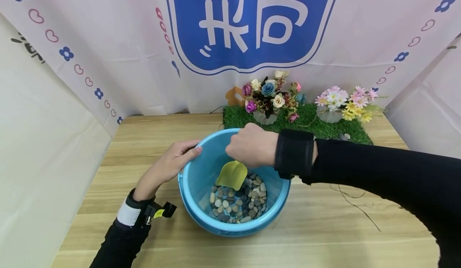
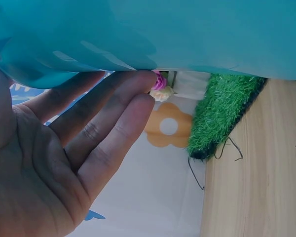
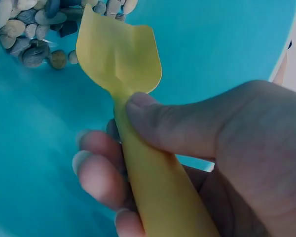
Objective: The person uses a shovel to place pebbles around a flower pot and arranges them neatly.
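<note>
Right hand (image 1: pixel 253 146) grips a smooth, broad-bladed yellow scoop (image 1: pixel 232 175), left hand (image 1: pixel 169 164) holds a blue bucket (image 1: pixel 203 176)

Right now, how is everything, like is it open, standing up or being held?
Blue bucket: upright, open on top
Stones: loose on the bucket's bottom
Yellow scoop: held, blade down, no stones seen on it
Right hand: gripping the scoop
Left hand: holding the bucket's rim
Grass mat: lying on the table
Rose bunch: standing on the mat
Pink-and-yellow flowers: sitting on the mat
Printed cloth: hanging, creased
</note>
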Tool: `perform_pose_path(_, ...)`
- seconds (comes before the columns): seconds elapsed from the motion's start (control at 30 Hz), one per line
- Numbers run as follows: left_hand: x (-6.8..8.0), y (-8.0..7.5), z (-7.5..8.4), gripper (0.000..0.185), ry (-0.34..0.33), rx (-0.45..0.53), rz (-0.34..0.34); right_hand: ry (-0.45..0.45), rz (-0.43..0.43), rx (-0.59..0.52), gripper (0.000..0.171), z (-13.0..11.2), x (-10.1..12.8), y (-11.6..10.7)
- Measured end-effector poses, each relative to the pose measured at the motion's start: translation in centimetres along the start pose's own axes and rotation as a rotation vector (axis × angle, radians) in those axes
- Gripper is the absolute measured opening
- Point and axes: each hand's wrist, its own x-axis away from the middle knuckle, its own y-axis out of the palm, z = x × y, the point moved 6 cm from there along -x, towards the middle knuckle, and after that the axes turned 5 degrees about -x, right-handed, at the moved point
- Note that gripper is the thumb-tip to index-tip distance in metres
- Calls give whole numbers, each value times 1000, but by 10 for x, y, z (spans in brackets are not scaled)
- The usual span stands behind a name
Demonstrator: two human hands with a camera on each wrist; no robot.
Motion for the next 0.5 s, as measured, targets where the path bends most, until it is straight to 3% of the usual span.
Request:
perform_pose_path(0.1, 0, 0, 1, 34, 2, -6, 0, -6, -31, -53, 9, 1, -2, 0)
perform_pose_path(0.3, 0, -1, 0, 34, 2, -13, 2, 36, -196, -167, 3, 2, -9, 2)
perform_pose_path(0.5, 0, -1, 0, 34, -3, -15, 2, 93, -329, -234, 18, -1, -17, 10)
